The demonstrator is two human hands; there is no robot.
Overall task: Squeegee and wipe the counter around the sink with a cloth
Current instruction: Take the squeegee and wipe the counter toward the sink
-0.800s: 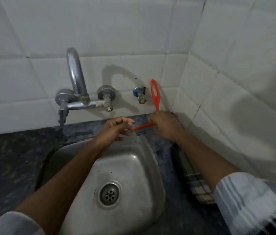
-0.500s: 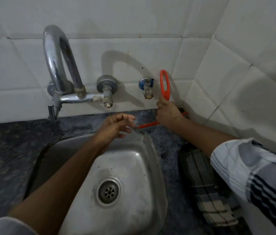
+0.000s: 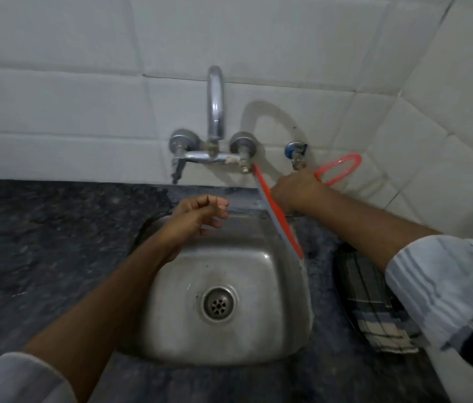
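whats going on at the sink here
A person is cleaning around a steel sink. The right hand grips an orange squeegee, its blade running along the sink's right rim. The left hand hovers empty over the basin. A checked cloth lies on the dark counter to the right.
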